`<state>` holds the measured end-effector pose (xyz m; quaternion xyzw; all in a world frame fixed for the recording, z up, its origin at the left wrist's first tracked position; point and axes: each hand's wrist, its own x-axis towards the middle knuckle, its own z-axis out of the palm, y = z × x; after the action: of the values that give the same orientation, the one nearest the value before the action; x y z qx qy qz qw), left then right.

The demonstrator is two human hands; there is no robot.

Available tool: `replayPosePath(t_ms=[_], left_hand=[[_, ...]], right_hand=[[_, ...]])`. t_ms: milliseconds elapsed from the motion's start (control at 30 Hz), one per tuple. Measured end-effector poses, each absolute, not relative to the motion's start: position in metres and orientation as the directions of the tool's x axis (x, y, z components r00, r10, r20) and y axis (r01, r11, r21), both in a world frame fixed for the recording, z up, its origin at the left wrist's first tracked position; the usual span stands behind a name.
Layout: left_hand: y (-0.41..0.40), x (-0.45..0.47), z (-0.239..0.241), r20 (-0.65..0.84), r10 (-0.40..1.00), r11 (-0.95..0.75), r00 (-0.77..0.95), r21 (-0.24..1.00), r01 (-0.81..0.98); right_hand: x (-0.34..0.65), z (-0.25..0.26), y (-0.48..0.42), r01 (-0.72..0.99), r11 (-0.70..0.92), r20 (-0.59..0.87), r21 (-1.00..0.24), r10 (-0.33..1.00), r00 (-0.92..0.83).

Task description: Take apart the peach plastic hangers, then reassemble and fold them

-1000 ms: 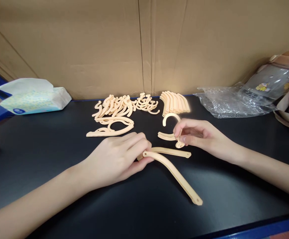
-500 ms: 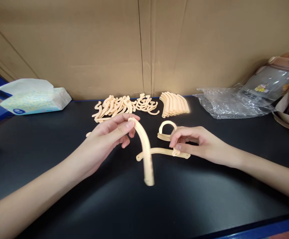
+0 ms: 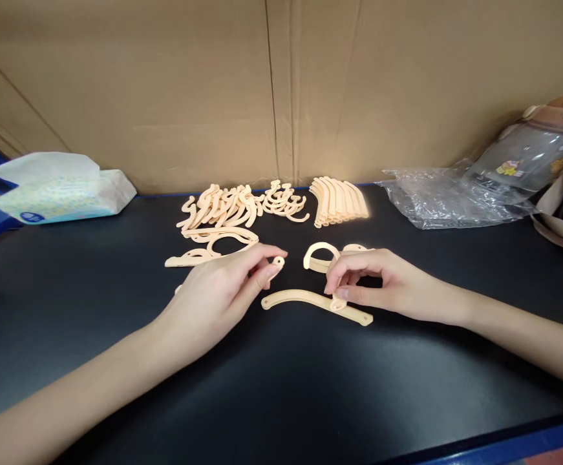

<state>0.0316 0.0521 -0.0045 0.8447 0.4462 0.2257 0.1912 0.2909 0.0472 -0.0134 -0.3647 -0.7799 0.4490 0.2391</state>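
Note:
My left hand (image 3: 213, 300) is closed in a pinch on the round end of a peach plastic hanger arm (image 3: 278, 261); most of that arm is hidden behind the hand. My right hand (image 3: 382, 284) pinches a peach hook piece (image 3: 318, 248), whose lower end rests on a second curved hanger arm (image 3: 300, 299) lying flat on the black table (image 3: 310, 387). The two hands are a short gap apart above this arm.
Heaps of peach hooks (image 3: 223, 206) and a neat row of arms (image 3: 339, 200) lie at the back, with an assembled hanger (image 3: 213, 248) in front. A tissue pack (image 3: 58, 187) sits far left; clear plastic bags (image 3: 446, 197) far right. A cardboard wall (image 3: 281, 90) stands behind.
My left hand lifted one arm off the table, swung it up, then lowered it so it points away behind the hand. My right hand set the hook's end onto the lying arm.

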Motion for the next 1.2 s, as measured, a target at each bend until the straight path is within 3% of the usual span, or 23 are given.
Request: replayPosePath(t_ms=[100, 233, 500, 833, 1067, 1200], left_hand=[[0.049, 0.033, -0.010, 0.236, 0.790, -0.610, 0.565, 0.397, 0.686], [0.049, 0.035, -0.014, 0.231, 0.730, -0.680, 0.644, 0.344, 0.648], [0.046, 0.037, -0.023, 0.220, 0.622, -0.772, 0.751, 0.330, 0.543], [0.044, 0.037, -0.020, 0.186, 0.590, -0.786, 0.786, 0.355, 0.506], [0.044, 0.036, -0.023, 0.298, 0.557, -0.818, 0.776, 0.360, 0.449], [0.045, 0.036, -0.025, 0.398, 0.466, -0.884, 0.790, 0.246, 0.397]], right_hand=[[0.290, -0.014, 0.048, 0.365, 0.331, 0.042, -0.870, 0.788, -0.615], [0.289, -0.015, 0.049, 0.358, 0.325, 0.044, -0.875, 0.791, -0.611], [0.287, -0.017, 0.049, 0.347, 0.293, 0.027, -0.891, 0.797, -0.603], [0.285, -0.022, 0.051, 0.254, 0.159, -0.016, -0.954, 0.818, -0.575], [0.284, -0.020, 0.051, 0.137, 0.054, -0.025, -0.989, 0.857, -0.514], [0.284, -0.019, 0.050, 0.134, 0.027, -0.041, -0.991, 0.878, -0.477]])
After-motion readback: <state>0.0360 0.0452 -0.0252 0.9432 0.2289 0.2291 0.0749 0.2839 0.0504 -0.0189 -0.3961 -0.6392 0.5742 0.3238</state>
